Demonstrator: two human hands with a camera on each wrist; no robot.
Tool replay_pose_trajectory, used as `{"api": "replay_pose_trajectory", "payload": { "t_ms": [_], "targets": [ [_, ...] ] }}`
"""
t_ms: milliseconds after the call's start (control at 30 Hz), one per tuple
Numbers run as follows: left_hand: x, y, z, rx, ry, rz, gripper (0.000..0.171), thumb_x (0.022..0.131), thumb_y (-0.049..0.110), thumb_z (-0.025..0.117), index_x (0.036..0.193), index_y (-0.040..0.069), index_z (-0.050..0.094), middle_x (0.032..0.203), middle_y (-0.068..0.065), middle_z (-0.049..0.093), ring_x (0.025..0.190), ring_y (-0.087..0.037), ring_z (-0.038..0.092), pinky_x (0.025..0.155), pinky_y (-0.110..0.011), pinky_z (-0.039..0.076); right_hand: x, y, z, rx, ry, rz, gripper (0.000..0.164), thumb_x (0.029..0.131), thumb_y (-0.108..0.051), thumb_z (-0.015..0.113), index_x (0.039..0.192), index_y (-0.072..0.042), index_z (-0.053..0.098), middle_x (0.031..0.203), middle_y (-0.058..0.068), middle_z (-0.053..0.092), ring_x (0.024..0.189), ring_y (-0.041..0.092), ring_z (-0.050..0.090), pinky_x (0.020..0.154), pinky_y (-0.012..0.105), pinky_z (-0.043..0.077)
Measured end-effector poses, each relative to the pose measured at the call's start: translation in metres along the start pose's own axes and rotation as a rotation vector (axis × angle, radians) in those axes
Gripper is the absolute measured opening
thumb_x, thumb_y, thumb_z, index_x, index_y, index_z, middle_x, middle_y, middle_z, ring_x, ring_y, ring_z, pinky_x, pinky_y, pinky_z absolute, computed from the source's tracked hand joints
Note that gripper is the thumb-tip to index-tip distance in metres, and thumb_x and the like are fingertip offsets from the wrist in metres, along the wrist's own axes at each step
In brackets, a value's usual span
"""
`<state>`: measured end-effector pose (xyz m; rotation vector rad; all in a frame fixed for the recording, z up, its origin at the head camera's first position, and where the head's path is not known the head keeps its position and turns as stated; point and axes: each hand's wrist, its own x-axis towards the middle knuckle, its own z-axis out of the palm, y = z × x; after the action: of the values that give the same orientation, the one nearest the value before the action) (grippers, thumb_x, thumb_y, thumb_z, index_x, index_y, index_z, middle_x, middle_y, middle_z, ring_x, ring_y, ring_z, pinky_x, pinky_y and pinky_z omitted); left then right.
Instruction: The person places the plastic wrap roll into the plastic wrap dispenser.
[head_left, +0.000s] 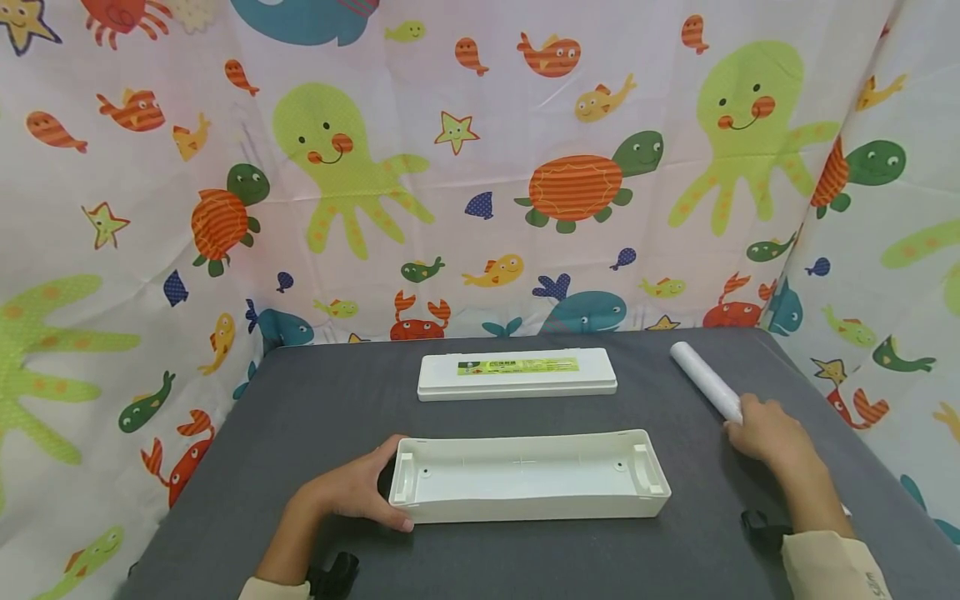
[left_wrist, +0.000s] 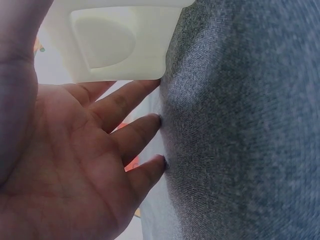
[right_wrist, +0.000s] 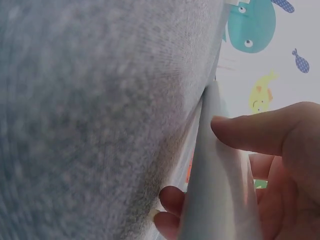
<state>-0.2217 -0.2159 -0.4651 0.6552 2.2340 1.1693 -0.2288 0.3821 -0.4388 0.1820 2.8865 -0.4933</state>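
Observation:
My left hand [head_left: 365,487] grips the left end of a long white open box [head_left: 525,509], with the thumb at the front corner and fingers round behind. The box lies on the table with its hollow inside facing up. In the left wrist view, the box's end wall [left_wrist: 117,40] sits between thumb and forefinger, the other fingers spread below it. On the right, my right hand [head_left: 776,433] holds the near part of a white roll of cling film [head_left: 703,377]. The roll slants away to the far left; its near end is hidden under the hand. Thumb and fingers wrap it in the right wrist view.
Behind the box lies a long white lid [head_left: 517,385] with a yellow-green label. A dark grey cloth [head_left: 600,558] covers the table. A curtain printed with sea animals [head_left: 480,192] hangs along the back and both sides.

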Motion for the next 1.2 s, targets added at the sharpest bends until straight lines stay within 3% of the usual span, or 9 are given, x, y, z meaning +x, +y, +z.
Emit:
{"api": "replay_pose_trajectory", "payload": {
  "t_ms": [200,433,900,1200],
  "targets": [
    [0.0006,0.0004,0.0007,0.009,0.002,0.007,0.097,0.073,0.032,0.087,0.148,0.011,0.028,0.135,-0.007,0.046,0.116,-0.027,0.048,0.095,-0.048,0.042,0.0027,0.0018,-0.0011,0.021,-0.006,0.032,0.06,0.097,-0.02,0.06,0.127,0.024,0.031,0.109,0.045,0.04,0.095,0.057,0.048,0.08,0.069,0.041],
    [0.0003,0.0012,0.0024,0.014,0.005,0.007,0.096,0.074,0.033,0.087,0.147,0.011,0.029,0.135,-0.008,0.046,0.116,-0.028,0.048,0.095,-0.049,0.042,0.0035,0.004,-0.0004,0.045,0.009,-0.025,0.058,0.098,-0.02,0.058,0.124,0.025,0.031,0.105,0.041,0.047,0.092,0.051,0.051,0.081,0.066,0.041],
    [-0.0039,0.0064,0.0019,0.031,0.01,-0.007,0.096,0.074,0.033,0.088,0.147,0.012,0.03,0.134,-0.008,0.046,0.115,-0.026,0.048,0.093,-0.049,0.042,0.0001,0.0045,0.0023,0.068,0.053,-0.026,0.06,0.099,-0.018,0.056,0.129,0.025,0.027,0.113,0.046,0.042,0.097,0.056,0.048,0.083,0.069,0.039],
    [-0.0016,0.0015,0.0015,0.035,0.019,-0.031,0.097,0.073,0.037,0.088,0.147,0.012,0.03,0.134,-0.006,0.047,0.117,-0.026,0.048,0.096,-0.051,0.041,0.0005,0.0047,-0.0008,0.071,0.061,-0.032,0.062,0.1,-0.019,0.057,0.131,0.025,0.027,0.114,0.046,0.042,0.098,0.055,0.047,0.082,0.069,0.039]
  ]
}}
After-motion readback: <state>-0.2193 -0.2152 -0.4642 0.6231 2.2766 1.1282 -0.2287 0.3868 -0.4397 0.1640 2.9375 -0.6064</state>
